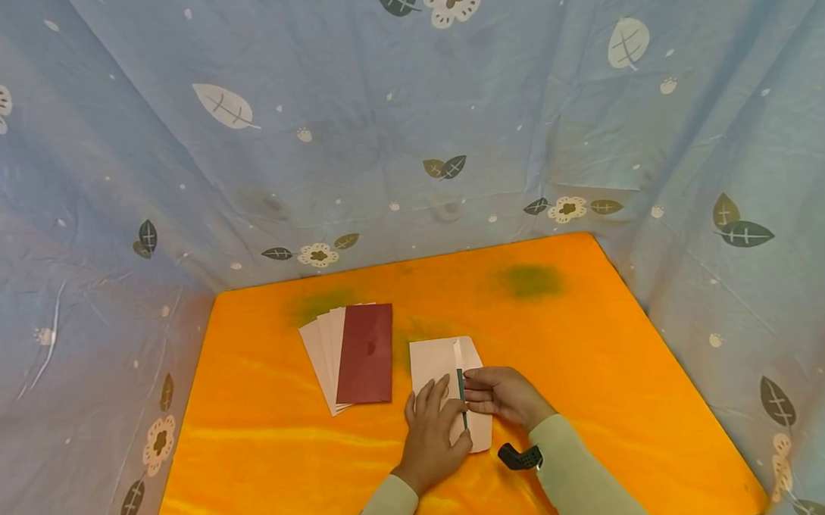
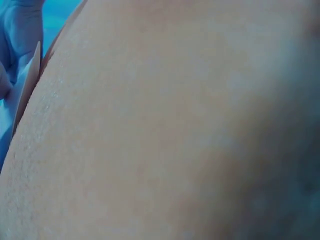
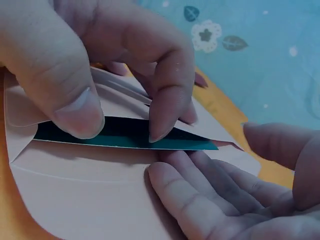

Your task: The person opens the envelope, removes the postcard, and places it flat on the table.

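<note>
A pale pink envelope (image 1: 429, 355) lies on the orange cloth, its flap folded out to the right. From its slit shows the edge of a dark green card (image 3: 125, 135), mostly hidden inside. My left hand (image 1: 428, 431) rests on the envelope with fingers spread; its thumb and bent index finger touch the mouth around the card in the right wrist view. From the right, my right hand (image 1: 506, 394) reaches over the flap, fingers nearly straight with tips at the card's edge, thumb apart from it. Blurred skin (image 2: 150, 120) fills most of the left wrist view.
Left of the envelope lies a dark red envelope (image 1: 364, 354) on several fanned pale ones (image 1: 313, 352). Under everything is the orange cloth (image 1: 269, 459) on the table. Blue patterned curtains (image 1: 353, 123) enclose the back and sides. A black device (image 1: 519, 457) sits at the right wrist.
</note>
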The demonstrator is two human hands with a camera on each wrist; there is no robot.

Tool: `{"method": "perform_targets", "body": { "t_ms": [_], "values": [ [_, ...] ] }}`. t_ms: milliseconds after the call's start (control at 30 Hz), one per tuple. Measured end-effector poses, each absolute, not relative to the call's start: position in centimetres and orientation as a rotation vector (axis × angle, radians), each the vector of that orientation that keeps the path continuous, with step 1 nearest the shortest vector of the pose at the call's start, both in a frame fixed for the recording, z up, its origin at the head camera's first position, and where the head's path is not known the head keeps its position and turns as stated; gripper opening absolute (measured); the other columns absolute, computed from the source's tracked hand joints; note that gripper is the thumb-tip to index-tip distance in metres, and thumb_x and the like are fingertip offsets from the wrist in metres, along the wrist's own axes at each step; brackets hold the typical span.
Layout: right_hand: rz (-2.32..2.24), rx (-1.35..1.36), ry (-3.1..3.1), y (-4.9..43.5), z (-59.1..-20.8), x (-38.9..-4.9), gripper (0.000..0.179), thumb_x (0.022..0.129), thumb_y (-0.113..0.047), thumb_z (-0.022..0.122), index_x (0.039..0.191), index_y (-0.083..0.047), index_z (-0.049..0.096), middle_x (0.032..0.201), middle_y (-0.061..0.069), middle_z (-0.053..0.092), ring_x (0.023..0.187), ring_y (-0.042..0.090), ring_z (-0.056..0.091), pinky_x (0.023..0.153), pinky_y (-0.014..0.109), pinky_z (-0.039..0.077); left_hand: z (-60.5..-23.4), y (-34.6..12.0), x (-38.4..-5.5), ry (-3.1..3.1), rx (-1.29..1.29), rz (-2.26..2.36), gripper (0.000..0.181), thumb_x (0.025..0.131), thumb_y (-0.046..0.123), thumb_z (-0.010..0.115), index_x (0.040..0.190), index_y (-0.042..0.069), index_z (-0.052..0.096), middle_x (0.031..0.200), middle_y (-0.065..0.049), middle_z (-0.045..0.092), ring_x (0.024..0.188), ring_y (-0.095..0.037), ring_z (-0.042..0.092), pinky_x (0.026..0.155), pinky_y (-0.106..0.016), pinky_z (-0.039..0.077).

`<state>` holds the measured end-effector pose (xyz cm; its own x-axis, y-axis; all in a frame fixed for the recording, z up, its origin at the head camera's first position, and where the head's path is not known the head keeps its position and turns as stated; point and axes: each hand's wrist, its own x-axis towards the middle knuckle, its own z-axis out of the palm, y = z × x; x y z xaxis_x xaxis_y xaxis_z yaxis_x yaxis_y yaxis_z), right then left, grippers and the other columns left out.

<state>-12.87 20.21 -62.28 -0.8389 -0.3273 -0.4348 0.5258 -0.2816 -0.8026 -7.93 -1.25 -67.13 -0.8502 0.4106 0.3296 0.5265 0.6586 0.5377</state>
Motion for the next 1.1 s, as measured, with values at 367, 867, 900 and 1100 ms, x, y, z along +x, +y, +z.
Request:
{"method": "perform_targets", "body": {
  "t_ms": [367,867,900,1100],
  "values": [
    [-2.11,0.436,1.679,17.9,-62.4,-12.8,0.041,0.104,0.001,0.067,0.142,0.013,0.059,0.115,0.022,0.071,0.089,0.027,0.077,0.079,0.04,0.064,-67.0,-1.3,-7.9,-2.697,-0.774,-0.961,0.029,0.09,0.03,0.07,0.119,0.027,0.069,0.168,-0.013,0.042,0.151,-0.041,0.036,0.112,-0.079,0.021],
    [-2.093,0.459,1.788,17.1,-62.7,-12.4,0.033,0.098,0.006,0.069,0.13,0.013,0.062,0.106,0.022,0.069,0.079,0.026,0.073,0.074,0.04,0.065,-67.0,-1.4,-7.8,-2.7,-0.771,-0.98,0.029,0.091,0.029,0.07,0.12,0.029,0.069,0.169,-0.012,0.04,0.152,-0.041,0.035,0.111,-0.079,0.021],
    [-2.098,0.455,1.786,17.1,-62.8,-12.4,0.032,0.099,0.006,0.069,0.13,0.013,0.062,0.106,0.022,0.069,0.079,0.026,0.073,0.074,0.04,0.065,-67.0,-1.3,-7.8,-2.701,-0.77,-0.978,0.028,0.091,0.029,0.07,0.12,0.029,0.069,0.169,-0.012,0.04,0.152,-0.041,0.035,0.112,-0.079,0.021],
    [-2.128,0.439,1.749,17.4,-62.9,-12.3,0.032,0.1,0.008,0.067,0.131,0.014,0.061,0.11,0.022,0.069,0.082,0.025,0.074,0.076,0.04,0.065,-67.0,-1.3,-7.8,-2.701,-0.771,-0.972,0.028,0.091,0.03,0.071,0.119,0.028,0.069,0.169,-0.012,0.04,0.152,-0.041,0.035,0.111,-0.079,0.021]
  ]
}}
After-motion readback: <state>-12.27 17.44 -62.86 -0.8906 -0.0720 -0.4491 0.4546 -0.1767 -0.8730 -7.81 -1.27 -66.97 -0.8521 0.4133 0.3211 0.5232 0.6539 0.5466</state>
